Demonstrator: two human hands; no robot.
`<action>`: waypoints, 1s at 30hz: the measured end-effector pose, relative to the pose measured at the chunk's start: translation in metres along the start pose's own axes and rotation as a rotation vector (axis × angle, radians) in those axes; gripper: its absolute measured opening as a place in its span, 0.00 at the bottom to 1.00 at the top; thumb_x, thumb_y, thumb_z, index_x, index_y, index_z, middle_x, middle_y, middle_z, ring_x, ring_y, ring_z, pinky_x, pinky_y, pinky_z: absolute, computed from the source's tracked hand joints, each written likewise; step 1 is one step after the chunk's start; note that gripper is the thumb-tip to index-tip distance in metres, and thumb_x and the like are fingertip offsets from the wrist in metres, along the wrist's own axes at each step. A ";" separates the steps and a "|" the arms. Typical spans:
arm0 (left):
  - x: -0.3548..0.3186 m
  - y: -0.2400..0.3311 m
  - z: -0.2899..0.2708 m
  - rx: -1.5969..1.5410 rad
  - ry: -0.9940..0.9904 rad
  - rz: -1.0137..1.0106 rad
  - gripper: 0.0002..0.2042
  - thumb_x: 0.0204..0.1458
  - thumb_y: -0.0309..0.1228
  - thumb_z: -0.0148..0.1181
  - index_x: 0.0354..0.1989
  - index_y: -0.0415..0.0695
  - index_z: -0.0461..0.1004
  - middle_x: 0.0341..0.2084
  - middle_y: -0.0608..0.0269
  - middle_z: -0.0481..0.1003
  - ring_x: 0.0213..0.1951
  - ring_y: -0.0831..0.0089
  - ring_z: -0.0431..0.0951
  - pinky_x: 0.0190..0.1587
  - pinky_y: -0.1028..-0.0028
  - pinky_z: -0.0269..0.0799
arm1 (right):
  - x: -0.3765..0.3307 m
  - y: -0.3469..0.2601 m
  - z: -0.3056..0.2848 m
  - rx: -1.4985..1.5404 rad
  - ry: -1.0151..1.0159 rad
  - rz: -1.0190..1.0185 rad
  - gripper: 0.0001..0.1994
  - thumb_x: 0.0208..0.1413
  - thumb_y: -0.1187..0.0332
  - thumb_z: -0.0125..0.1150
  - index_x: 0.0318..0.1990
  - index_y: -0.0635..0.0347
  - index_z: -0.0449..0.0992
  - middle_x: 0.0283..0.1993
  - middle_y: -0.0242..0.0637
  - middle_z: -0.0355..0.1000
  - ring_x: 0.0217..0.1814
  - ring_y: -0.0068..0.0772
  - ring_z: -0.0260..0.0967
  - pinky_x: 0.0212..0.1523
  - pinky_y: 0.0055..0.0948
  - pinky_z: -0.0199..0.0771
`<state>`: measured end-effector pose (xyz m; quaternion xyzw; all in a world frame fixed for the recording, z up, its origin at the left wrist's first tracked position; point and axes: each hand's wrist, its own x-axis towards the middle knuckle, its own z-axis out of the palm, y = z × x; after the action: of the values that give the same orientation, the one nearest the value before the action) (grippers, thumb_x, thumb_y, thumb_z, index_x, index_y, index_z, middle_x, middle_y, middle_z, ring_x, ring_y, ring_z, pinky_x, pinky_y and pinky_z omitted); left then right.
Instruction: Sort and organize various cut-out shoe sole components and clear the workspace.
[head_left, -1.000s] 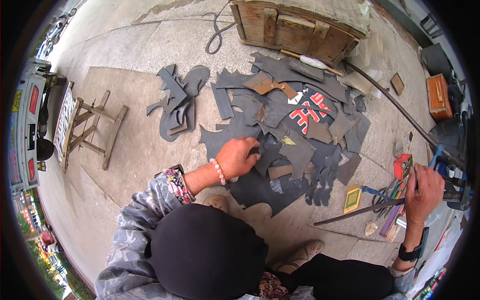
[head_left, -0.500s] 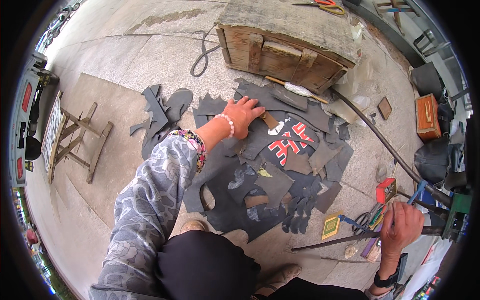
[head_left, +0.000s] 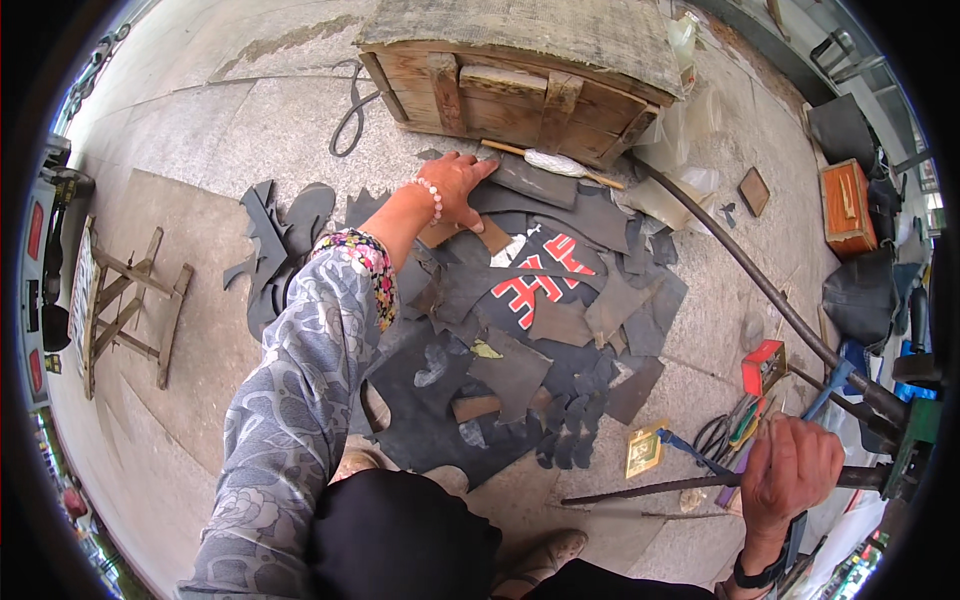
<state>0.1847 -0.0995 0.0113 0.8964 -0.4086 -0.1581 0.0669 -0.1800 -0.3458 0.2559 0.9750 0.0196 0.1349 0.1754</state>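
My left hand, with a bead bracelet on the wrist, reaches far forward and presses flat on the dark rubber scraps at the pile's far edge, next to a brown scrap and just short of a wooden crate. Its fingers are spread and hold nothing. One black piece with red markings lies in the pile's middle. At the lower right, my right hand is closed around a long dark metal rod that lies nearly level above the ground.
A thick metal pipe runs diagonally along the right. Scissors and small tools, a red box and a small yellow packet lie near my right hand. A folding wooden stand stands at the left. More rubber offcuts lie left of the pile.
My left hand has moved from the pile's middle to its far edge by the crate. The view has shifted forward. My right hand still grips the rod.
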 end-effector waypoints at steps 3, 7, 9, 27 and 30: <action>-0.005 0.027 -0.014 0.182 -0.165 -0.099 0.45 0.29 0.47 0.73 0.61 0.47 0.62 0.50 0.52 0.69 0.55 0.57 0.67 0.54 0.61 0.65 | 0.000 0.001 0.002 0.002 0.019 -0.020 0.14 0.42 0.76 0.63 0.40 0.63 0.74 0.32 0.39 0.72 0.34 0.40 0.69 0.39 0.38 0.63; -0.038 0.042 0.006 0.137 -0.108 -0.085 0.40 0.31 0.47 0.71 0.57 0.47 0.66 0.45 0.53 0.70 0.52 0.57 0.69 0.52 0.60 0.65 | 0.001 -0.001 0.002 0.009 0.041 -0.013 0.14 0.41 0.76 0.63 0.39 0.63 0.75 0.33 0.39 0.73 0.34 0.41 0.69 0.40 0.38 0.63; -0.061 0.058 0.016 0.126 -0.049 0.026 0.37 0.31 0.46 0.70 0.55 0.47 0.68 0.43 0.53 0.69 0.49 0.58 0.70 0.50 0.60 0.65 | -0.001 -0.001 0.003 0.011 0.038 -0.004 0.13 0.41 0.76 0.63 0.38 0.63 0.75 0.33 0.39 0.73 0.34 0.41 0.69 0.40 0.38 0.63; -0.158 0.128 0.021 0.168 -0.124 0.134 0.43 0.31 0.31 0.66 0.64 0.48 0.57 0.63 0.40 0.54 0.55 0.43 0.65 0.55 0.52 0.61 | 0.002 -0.001 0.001 -0.043 0.124 0.001 0.13 0.38 0.75 0.65 0.36 0.60 0.77 0.32 0.33 0.72 0.33 0.34 0.68 0.39 0.34 0.63; -0.151 0.112 0.017 -0.036 -0.120 0.172 0.36 0.35 0.28 0.63 0.60 0.48 0.62 0.55 0.47 0.64 0.51 0.48 0.71 0.50 0.55 0.66 | -0.001 -0.002 0.004 -0.049 0.126 0.008 0.12 0.39 0.75 0.65 0.35 0.59 0.77 0.32 0.32 0.72 0.33 0.34 0.68 0.39 0.34 0.63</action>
<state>0.0058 -0.0590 0.0579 0.8455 -0.4846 -0.2124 0.0718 -0.1794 -0.3458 0.2512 0.9601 0.0232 0.1974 0.1968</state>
